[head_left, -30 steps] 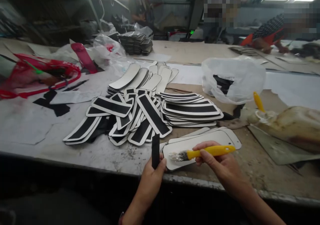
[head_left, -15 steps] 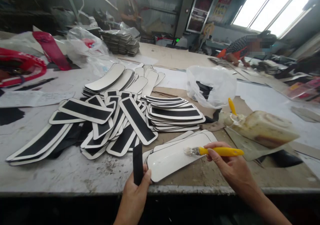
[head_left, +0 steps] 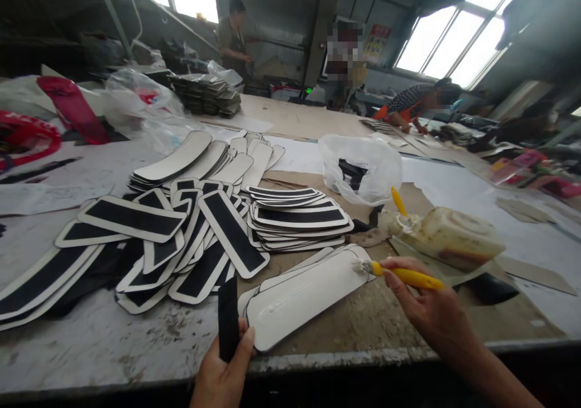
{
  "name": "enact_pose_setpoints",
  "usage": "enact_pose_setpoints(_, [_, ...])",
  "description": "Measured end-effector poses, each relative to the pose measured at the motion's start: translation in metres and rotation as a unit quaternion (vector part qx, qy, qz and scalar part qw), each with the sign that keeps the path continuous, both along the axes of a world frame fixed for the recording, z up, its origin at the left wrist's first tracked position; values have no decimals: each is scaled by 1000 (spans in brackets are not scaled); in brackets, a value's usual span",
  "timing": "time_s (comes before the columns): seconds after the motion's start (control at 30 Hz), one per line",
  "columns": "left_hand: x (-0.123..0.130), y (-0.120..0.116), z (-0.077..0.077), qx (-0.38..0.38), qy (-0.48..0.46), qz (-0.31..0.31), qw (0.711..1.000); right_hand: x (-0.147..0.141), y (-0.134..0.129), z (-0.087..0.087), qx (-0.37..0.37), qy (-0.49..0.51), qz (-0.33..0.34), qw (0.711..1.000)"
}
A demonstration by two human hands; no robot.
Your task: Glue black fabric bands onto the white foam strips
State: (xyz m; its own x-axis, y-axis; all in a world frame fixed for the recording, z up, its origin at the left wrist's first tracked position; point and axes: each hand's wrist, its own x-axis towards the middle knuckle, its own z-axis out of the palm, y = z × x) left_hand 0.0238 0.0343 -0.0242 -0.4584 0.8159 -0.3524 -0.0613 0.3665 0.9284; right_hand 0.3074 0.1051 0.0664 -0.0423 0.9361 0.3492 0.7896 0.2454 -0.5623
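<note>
The left hand, at the near edge of the worktable, pinched a flat black rectangular strip upright between thumb and fingers, its fingertips at the near left end of a long off-white panel with rounded corners. The right hand gripped the yellow handle of a flat paintbrush between thumb and fingers, its pale, wet-looking bristles at the far right end of that panel. The panel lay slantwise on top of a few similar ones, with a glossy wet sheen and a small white blob towards its left end.

Left of the panel sprawled a loose heap of curved white pieces with black centres; beyond the panel sat a neater stack of the same kind. Farther off lay a pile of plain off-white curved pieces. A crumpled translucent white plastic bag stood open around something black. To the right, a yellowish translucent plastic container lay on its side, a yellow handle sticking up at its mouth. At the far right, a person in a dotted top bent over a table.
</note>
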Motion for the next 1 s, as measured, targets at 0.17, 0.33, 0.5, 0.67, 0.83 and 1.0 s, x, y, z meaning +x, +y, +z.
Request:
enact_pose_setpoints(0.17, [0, -2, 11, 15, 0, -41, 999, -15, -11, 8, 49, 7, 32, 998])
enact_pose_setpoints(0.33, [-2, -4, 22, 5, -1, -80, 997, -70, -23, -1, -56, 169, 136, 975])
enact_pose_setpoints(0.5, [-2, -4, 18, -5, -2, -67, 998, -97, -25, -19, -98, 224, 183, 952])
enact_pose_setpoints(0.67, [1, -2, 7, 4, 4, -15, 1000, -49, -14, -29, 10, 96, 129, 987])
enact_pose_setpoints(0.83, [4, -2, 4, 6, 10, 2, 1000, -5, 0, -20, 97, -14, 95, 991])
enact_pose_setpoints(1.0, [4, 2, 2, 5, 2, 5, 1000, 8, 3, -7, 155, -52, 144, 976])
